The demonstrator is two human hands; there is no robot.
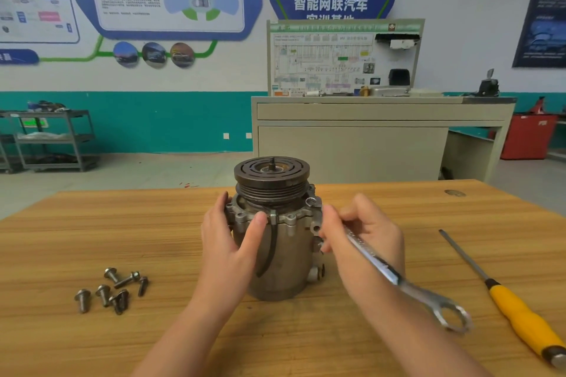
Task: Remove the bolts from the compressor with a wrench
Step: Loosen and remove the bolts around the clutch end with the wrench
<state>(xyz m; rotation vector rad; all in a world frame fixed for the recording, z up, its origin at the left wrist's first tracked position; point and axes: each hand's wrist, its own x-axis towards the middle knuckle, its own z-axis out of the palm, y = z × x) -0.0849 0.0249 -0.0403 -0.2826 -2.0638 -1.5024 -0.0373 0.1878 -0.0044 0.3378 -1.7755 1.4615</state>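
Compressor (277,242): upright at the middle of the wooden counter (92,223), pulley end on top.
Left grip (228,242): my fingers curl round the compressor's 9 o'clock side, thumb on the flange.
Right grip (364,242): fingers closed on the wrench (395,275), its far end at a flange bolt at 3 o'clock.
Loose bolts (113,289): clustered on the counter at 8 o'clock of the compressor.
Screwdriver (505,297): yellow-handled, well apart at 4 o'clock.

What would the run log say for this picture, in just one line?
left hand: steadies compressor | right hand: grips wrench at flange bolt | loose bolts: on table
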